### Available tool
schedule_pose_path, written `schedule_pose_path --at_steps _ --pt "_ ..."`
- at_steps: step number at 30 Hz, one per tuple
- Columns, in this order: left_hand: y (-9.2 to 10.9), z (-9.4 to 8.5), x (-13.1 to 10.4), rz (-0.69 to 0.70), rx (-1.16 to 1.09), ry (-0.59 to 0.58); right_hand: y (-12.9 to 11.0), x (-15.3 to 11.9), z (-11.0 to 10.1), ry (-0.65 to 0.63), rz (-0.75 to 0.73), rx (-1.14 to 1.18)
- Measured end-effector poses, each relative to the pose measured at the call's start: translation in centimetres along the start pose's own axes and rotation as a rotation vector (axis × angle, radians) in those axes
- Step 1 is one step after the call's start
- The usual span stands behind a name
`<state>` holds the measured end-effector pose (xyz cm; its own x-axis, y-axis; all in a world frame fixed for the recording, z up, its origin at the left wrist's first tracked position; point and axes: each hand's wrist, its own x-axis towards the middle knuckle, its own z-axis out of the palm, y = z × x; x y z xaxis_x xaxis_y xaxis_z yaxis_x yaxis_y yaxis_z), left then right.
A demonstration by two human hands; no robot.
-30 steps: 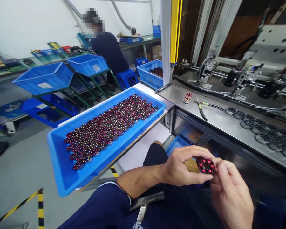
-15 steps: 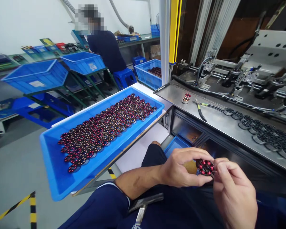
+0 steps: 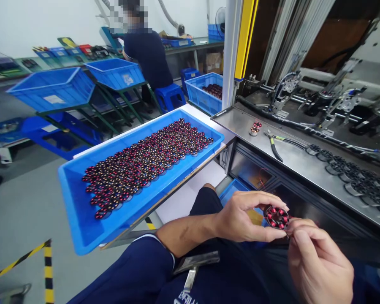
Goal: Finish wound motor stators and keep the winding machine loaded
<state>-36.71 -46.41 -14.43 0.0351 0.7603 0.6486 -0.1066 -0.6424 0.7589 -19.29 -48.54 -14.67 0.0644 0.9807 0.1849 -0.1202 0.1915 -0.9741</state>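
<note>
A round motor stator [image 3: 276, 217] with red wire coils around a dark core is held above my lap. My left hand [image 3: 245, 217] grips its rim between thumb and fingers, coil face towards me. At the stator's lower right edge, the fingertips of my right hand [image 3: 319, 255] are pinched together on what looks like a thin wire from the coils; its end is hidden by the fingers. To the left, a shallow blue tray [image 3: 70, 211] holds many similar stators [image 3: 145, 162] in packed rows.
A metal bench [image 3: 291, 169] on the right bears cutting pliers [image 3: 275, 145], a small stack of copper-red stators [image 3: 255, 128] and rows of dark rings [image 3: 351, 171]. Machine fixtures [image 3: 323, 101] stand behind. A co-worker [image 3: 148, 55] sits at the far bench near blue crates [image 3: 53, 88].
The stator has turned to show its coil face more fully. My right hand has moved slightly right and down, still pinched at its edge. The whole view has shifted a little.
</note>
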Motion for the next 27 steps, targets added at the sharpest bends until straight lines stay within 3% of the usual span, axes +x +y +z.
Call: schedule_pose_path --at_steps 6,12,15,22,27 --pt "0.3 -0.2 -0.1 -0.06 0.047 -0.03 -0.6 0.3 0.1 -0.097 0.033 -0.007" --pt "0.8 0.0 0.1 -0.158 0.053 -0.008 -1.3 0.2 0.5 -0.015 -0.069 -0.034" --pt "0.9 -0.1 0.4 -0.17 0.03 -0.021 -1.2 -0.1 0.1 -0.037 -0.112 -0.111" --pt "0.9 -0.3 0.5 -0.205 -0.109 -0.079 -1.2 1.0 -1.1 -0.223 -0.312 -0.237" --pt "1.2 0.1 0.3 -0.233 -0.111 -0.096 -2.2 0.7 -0.2 -0.178 -0.475 -0.334"
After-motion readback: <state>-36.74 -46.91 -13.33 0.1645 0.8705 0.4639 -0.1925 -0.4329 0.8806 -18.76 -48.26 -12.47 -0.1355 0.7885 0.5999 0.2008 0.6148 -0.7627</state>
